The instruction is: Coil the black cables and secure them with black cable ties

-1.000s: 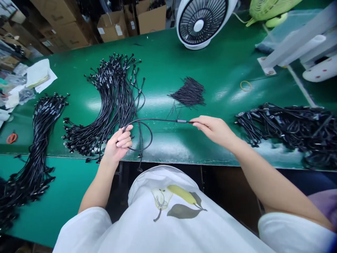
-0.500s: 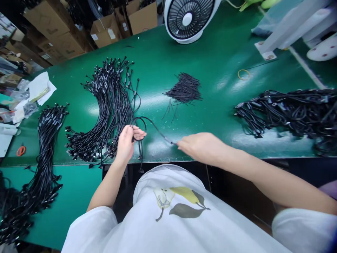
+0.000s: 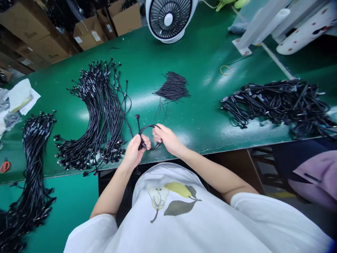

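Bottom of the frame: white shirt [image 3: 184, 225] with a pear print, both bare forearms reaching up from it to the near edge of the green table [image 3: 200, 116].

Just above the shirt, centre: left hand [image 3: 135, 151] closed around a small coil of black cable [image 3: 149, 127], thumb pressed on the crossing strands. Right hand [image 3: 167, 140] just beside it, fingers curled and pinching the right side of the same loop. Coil held between the two hands, over the table's front edge, one plug end sticking up at the loop's upper left.

Left of the hands: large fanned bundle of black cables [image 3: 100, 112] lying on the table. Far left edge: second long bundle [image 3: 34, 158], with orange scissors [image 3: 4, 166] beside it.

Middle of the frame, above the hands: small heap of thin black ties [image 3: 172, 88], a few loose ones trailing toward the coil. Right side: tangled pile of cables [image 3: 279, 102], well apart from the hands. Up and to the left of that pile: yellow rubber band [image 3: 225, 70], alone on the green surface.

Upper left: sheets of paper [image 3: 19, 96] at the table's edge. Top centre: white fan [image 3: 168, 19]. Top left, beyond the table: cardboard boxes [image 3: 89, 31].
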A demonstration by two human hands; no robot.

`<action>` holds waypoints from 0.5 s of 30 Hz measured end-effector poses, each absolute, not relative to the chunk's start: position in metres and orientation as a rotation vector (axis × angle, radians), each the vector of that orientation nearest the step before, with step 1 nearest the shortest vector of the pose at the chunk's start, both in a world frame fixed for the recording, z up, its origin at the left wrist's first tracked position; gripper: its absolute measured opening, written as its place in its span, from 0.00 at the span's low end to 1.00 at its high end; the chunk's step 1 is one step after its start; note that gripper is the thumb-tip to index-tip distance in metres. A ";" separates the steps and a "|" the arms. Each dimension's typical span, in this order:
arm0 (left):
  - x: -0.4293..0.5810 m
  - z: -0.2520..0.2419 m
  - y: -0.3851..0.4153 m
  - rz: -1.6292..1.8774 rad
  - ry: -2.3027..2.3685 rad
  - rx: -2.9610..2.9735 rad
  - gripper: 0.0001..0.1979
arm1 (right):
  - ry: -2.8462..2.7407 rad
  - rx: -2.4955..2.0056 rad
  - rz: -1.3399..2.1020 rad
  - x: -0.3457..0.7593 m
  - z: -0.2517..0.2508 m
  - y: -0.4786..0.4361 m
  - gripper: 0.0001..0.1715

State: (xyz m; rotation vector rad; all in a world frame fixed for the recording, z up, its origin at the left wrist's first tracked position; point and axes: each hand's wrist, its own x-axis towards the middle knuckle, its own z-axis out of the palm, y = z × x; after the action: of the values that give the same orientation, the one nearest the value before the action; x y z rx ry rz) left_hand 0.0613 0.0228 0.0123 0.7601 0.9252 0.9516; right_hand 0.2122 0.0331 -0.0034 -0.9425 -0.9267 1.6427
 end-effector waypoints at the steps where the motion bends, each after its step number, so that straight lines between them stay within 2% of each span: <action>1: 0.064 0.007 0.020 0.933 0.948 0.759 0.22 | -0.772 -0.897 1.686 0.207 -0.003 0.030 0.24; 6: 0.068 -0.018 0.003 0.796 1.036 0.823 0.26 | -0.529 -0.873 1.784 0.193 0.007 0.025 0.27; 10: 0.060 -0.022 -0.001 0.665 1.046 1.200 0.23 | -0.558 -0.981 1.594 0.188 -0.002 0.021 0.24; 15: 0.068 -0.033 -0.001 0.584 1.249 1.448 0.17 | -0.603 -0.934 1.612 0.184 -0.008 0.011 0.25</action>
State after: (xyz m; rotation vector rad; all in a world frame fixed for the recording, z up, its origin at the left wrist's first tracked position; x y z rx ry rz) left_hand 0.0678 -0.0010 -0.0327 1.4485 1.2495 0.5835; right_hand 0.1836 0.0110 -0.0082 -0.9341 -0.6028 1.6115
